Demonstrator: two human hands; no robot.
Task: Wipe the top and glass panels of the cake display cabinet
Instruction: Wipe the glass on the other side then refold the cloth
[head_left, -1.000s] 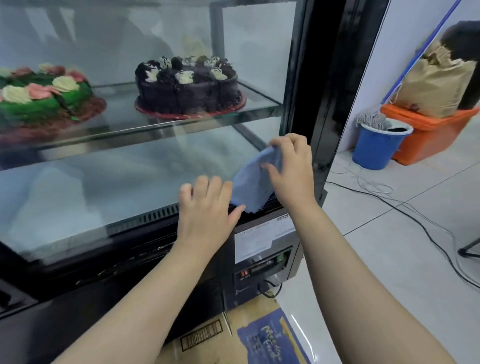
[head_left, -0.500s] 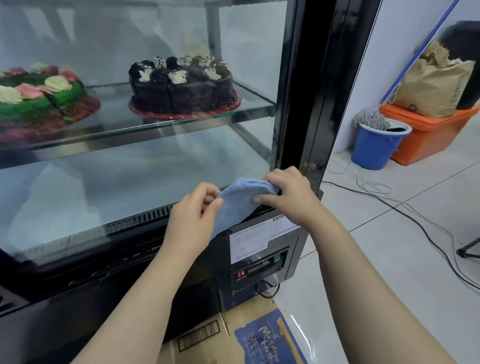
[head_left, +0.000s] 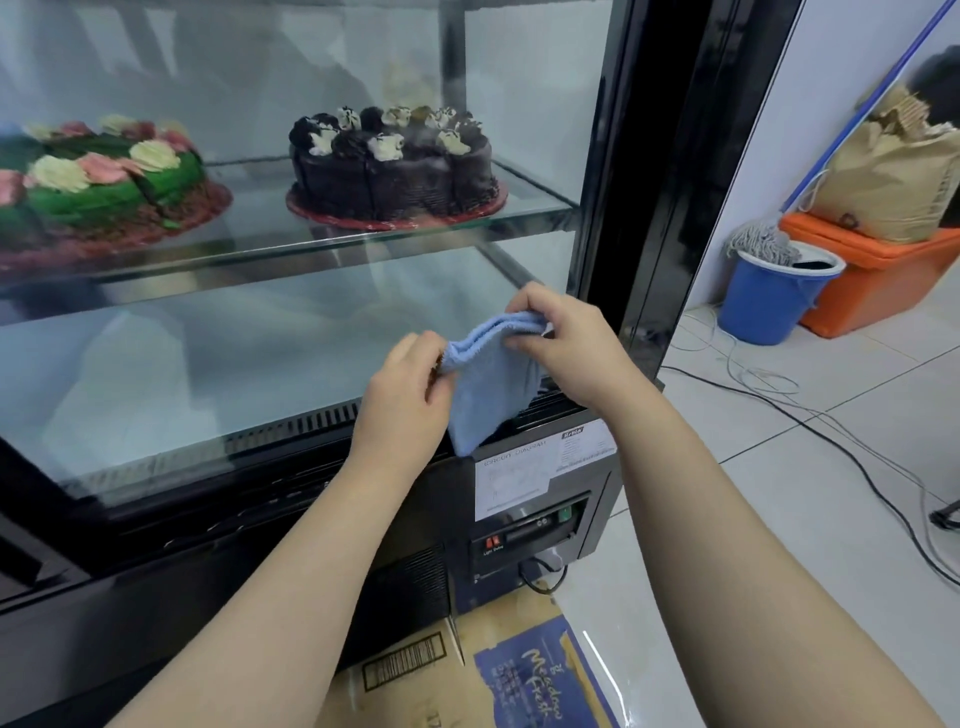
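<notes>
Blue terry cloth (head_left: 485, 384) hangs folded between my hands by the black-framed glass cake display cabinet (head_left: 660, 208), low at its front right corner; left hand (head_left: 410, 395) pinches its left edge, right hand (head_left: 571, 343) pinches the top fold.

Glass shelf (head_left: 535, 200) bears chocolate cake (head_left: 389, 166) — and green cake (head_left: 104, 187).
</notes>
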